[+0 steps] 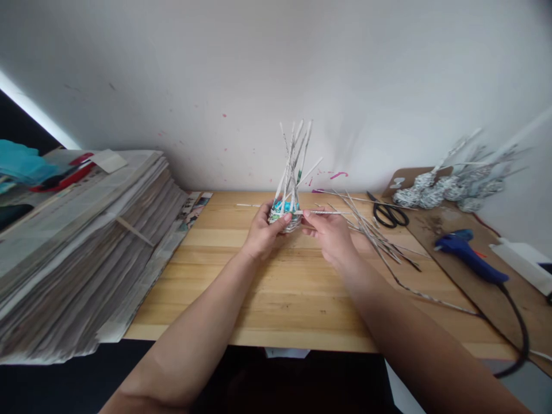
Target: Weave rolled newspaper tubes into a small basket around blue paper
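Note:
A small basket (285, 223) of rolled newspaper strips is held above the wooden table, several upright strips rising from it and leaning together at the top. Something turquoise shows inside its woven wall. My left hand (264, 231) is closed round the basket's left side, thumb across the front. With thumb and fingers, my right hand (328, 229) pinches a thin paper strip (317, 213) that runs sideways from the basket's right side. The undersides of both hands' grips are partly hidden.
Loose paper strips (379, 241) lie right of my hand, beside black scissors (390, 214). Further right, a blue glue gun (472, 256) with a cable rests on a brown board (435, 236). A tall newspaper stack (86, 259) stands left; a wall rises behind the table (297, 299).

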The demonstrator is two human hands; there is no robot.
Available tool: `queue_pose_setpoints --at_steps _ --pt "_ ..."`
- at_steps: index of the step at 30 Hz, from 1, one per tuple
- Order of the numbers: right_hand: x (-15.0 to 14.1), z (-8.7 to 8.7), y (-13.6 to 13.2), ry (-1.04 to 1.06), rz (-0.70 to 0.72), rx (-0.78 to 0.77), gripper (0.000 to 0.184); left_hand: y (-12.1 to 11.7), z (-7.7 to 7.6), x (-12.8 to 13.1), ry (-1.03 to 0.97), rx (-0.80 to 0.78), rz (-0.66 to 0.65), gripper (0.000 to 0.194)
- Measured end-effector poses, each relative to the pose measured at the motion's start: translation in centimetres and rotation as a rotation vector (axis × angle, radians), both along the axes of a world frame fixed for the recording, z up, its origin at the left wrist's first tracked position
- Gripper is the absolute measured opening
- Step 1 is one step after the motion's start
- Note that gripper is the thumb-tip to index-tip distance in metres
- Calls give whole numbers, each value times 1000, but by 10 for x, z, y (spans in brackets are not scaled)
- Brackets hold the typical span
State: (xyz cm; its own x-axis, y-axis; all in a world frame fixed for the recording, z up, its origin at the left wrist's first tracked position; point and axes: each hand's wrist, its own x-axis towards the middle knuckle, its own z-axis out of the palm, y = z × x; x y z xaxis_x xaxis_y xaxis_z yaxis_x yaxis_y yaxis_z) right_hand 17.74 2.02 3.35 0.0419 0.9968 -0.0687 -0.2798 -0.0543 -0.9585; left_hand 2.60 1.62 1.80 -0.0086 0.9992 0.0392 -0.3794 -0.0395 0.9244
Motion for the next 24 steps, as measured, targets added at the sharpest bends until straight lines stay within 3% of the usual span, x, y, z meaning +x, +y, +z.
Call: queue_pose_setpoints --at_steps 6,14,24 --pt "3 -6 4 -66 -3 33 38 1 1 -2 -90 -49 -29 81" --pt "5 -8 5 -180 -1 105 33 3 -3 -4 -187 -105 -179 55" --pt "12 2 4 -194 63 50 36 5 -5 -3 -202 -129 -170 52"
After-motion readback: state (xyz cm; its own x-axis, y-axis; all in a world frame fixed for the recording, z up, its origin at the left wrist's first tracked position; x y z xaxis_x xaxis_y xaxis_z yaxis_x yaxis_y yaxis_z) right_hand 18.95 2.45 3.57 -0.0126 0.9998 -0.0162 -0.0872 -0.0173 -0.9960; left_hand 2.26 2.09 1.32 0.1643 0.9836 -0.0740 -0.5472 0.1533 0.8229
